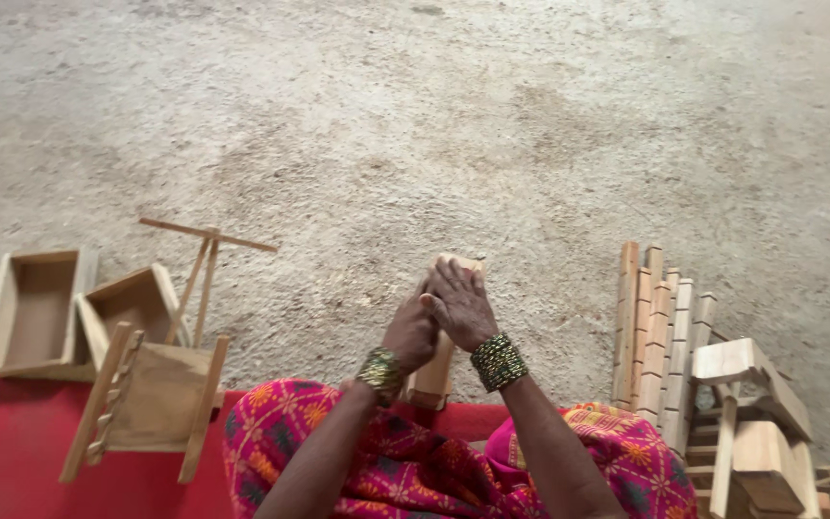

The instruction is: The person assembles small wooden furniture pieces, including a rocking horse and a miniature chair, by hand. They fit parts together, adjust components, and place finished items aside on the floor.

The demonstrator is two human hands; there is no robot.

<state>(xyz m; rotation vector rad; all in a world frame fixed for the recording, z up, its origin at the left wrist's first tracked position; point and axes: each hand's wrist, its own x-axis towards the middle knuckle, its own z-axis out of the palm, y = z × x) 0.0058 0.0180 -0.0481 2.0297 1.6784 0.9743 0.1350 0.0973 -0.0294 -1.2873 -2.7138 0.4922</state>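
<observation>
Right hand [461, 306]: fingers [453, 279] spread flat, pressed over the upper face of a wooden block [434, 370], not curled round it, palm on the wood. Left hand [411, 334]: fingers wrapped against the block's left side, fingertips hidden behind the right hand, so can't tell how tight the clamp is. The two hands overlap at the thumbs. Block is pale wood, long, standing tilted between the knees; lower end near the lap, top end [461, 259] poking out past the right fingertips, over the dirt floor [415, 125]. Both wrists carry stacked green-gold bangles [498, 361]. Lap covered in pink patterned cloth [386, 452], sitting on a red mat [12, 452]. Left of the person: two open wooden boxes [36, 312], side by side, the nearer one tilted, and a small wooden frame piece with side rails [151, 399] lying partly on the mat, touching the nearer box. A thin T-shaped stick assembly [206, 259] leans behind it. Right of the person: a bundle of notched wooden slats [660, 336] lying parallel, and just beside it a stack of small wooden stools [756, 423], well apart from the hands.
</observation>
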